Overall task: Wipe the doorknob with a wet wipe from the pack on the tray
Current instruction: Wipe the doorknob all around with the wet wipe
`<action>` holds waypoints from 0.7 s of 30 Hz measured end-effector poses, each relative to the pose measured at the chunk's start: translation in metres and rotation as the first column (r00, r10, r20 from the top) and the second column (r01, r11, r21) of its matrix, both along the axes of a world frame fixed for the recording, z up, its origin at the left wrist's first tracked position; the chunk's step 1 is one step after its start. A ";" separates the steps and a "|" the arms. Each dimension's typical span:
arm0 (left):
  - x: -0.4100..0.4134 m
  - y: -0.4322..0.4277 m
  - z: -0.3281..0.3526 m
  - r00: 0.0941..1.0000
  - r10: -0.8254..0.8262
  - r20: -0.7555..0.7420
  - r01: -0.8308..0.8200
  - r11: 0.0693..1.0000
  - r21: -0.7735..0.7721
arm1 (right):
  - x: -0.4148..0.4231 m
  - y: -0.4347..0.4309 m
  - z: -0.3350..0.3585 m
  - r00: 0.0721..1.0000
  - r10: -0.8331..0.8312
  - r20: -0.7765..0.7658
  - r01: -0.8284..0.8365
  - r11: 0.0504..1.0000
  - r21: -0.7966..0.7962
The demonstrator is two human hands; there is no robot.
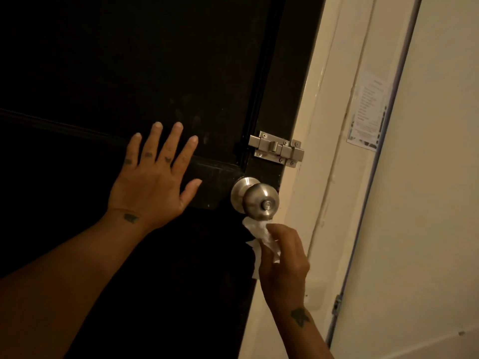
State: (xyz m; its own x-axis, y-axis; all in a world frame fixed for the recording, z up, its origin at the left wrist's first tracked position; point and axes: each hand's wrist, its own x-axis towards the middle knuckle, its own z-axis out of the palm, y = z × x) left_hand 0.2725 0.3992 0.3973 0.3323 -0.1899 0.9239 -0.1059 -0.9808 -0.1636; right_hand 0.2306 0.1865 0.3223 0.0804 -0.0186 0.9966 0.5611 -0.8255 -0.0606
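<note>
Brushed-steel doorknob (255,199) sits centre frame, on the right edge of a dark door (129,60). Left hand (153,177) is left of the knob, grip released: fingers spread, palm flat against the door panel, holding nothing. Right hand (283,257) is just below the knob, grip clenched on a crumpled white wet wipe (259,237); the wipe's top edge touches the knob's underside. Steel slide bolt (276,149) sits above the knob, bridging onto the cream door frame (318,151). Printed paper notice (369,112) is stuck on the wall, upper right.
</note>
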 end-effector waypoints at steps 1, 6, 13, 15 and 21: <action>0.000 0.000 0.000 1.000 0.004 -0.002 -0.004 1.000 0.003 | 0.001 0.000 0.005 1.000 -0.007 0.024 0.007 1.000 0.004; 0.000 0.001 0.001 1.000 0.005 0.002 -0.005 1.000 -0.001 | 0.001 0.011 0.016 0.996 -0.061 0.072 0.067 0.995 -0.080; 0.001 0.001 0.001 1.000 0.016 0.000 -0.016 1.000 0.005 | -0.003 0.024 0.022 0.970 -0.128 0.208 0.162 0.975 -0.154; 0.001 0.001 0.001 1.000 0.011 0.002 -0.011 1.000 0.006 | -0.003 0.030 0.024 0.965 -0.124 0.233 0.174 0.963 -0.207; 0.000 0.001 0.001 1.000 0.013 -0.014 -0.013 1.000 0.008 | -0.009 0.044 0.048 0.981 0.026 0.192 0.014 0.978 -0.207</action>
